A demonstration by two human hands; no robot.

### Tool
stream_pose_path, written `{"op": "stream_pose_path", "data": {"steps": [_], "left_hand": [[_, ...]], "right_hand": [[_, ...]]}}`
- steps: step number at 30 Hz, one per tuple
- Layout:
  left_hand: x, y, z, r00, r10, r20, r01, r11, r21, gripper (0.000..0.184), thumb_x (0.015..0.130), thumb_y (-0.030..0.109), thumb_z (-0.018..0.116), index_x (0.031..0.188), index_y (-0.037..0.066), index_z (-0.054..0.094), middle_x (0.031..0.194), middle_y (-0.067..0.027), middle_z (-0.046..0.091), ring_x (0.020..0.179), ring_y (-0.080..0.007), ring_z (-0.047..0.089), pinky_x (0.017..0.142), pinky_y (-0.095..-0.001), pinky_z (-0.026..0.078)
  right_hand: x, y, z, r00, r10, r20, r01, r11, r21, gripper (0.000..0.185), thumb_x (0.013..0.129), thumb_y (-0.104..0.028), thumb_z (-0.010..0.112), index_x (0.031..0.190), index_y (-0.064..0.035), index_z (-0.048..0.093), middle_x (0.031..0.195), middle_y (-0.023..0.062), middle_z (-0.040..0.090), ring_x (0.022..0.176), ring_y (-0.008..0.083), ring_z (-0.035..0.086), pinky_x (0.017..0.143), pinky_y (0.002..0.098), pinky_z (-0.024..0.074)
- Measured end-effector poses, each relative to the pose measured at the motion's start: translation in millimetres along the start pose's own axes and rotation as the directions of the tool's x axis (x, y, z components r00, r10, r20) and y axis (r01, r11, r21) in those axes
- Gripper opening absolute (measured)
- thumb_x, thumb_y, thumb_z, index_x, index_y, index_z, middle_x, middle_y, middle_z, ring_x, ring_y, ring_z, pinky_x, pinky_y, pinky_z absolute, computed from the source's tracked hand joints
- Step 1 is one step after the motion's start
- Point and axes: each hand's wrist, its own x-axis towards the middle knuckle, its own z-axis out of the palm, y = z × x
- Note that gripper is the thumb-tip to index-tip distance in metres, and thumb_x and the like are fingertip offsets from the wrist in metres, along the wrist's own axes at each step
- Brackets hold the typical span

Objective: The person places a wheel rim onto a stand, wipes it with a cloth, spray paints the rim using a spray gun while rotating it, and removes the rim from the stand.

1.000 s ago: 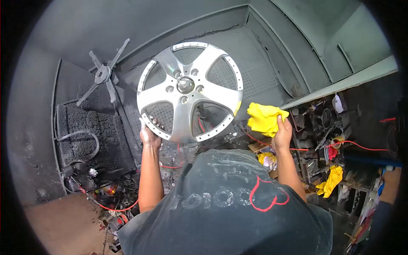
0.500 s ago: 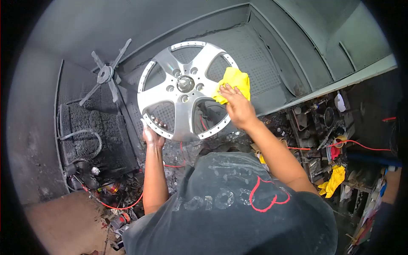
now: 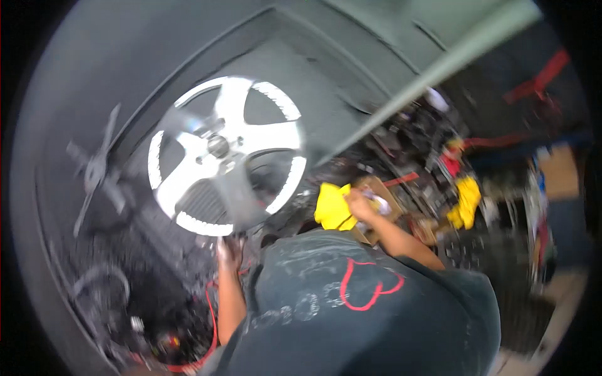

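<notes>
A silver five-spoke wheel rim [image 3: 285,135] with a round centre cap [image 3: 218,147] is in front of me, blurred. Just beneath its lower edge is my left hand [image 3: 230,250], close to or touching the rim; motion blur hides how its fingers lie. My right hand [image 3: 359,205] is closed on a bunched yellow cloth [image 3: 333,207], held to the right of the rim and apart from it, above a cardboard box [image 3: 384,194].
A grey multi-armed stand [image 3: 96,170] is at the left, beside the booth's dark wall. A pale ledge [image 3: 433,66] crosses the upper right. Cluttered shelving holds tools and another yellow cloth [image 3: 465,202]. A red hose [image 3: 211,313] lies at lower left.
My right hand has come off the rim with the yellow cloth, moving down and away from it. My left hand is now lower on the rim's edge. The whole view has swung right.
</notes>
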Motion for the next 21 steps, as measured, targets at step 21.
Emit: {"op": "stream_pose_path", "data": {"steps": [21], "left_hand": [[-106, -92, -115, 0.948, -0.268, -0.172, 0.185, 0.024, 0.982, 0.047, 0.094, 0.035, 0.06, 0.131, 0.005, 0.055, 0.117, -0.011, 0.065, 0.106, -0.0231, 0.061, 0.092, -0.0383, 0.048]], "right_hand": [[-156, 262, -364, 0.523, 0.74, -0.423, 0.097, 0.442, 0.892, 0.061, 0.095, -0.044, 0.061, 0.144, -0.0123, 0.042, 0.141, 0.0108, 0.047, 0.115, 0.0334, 0.059, 0.097, 0.0535, 0.0481]]}}
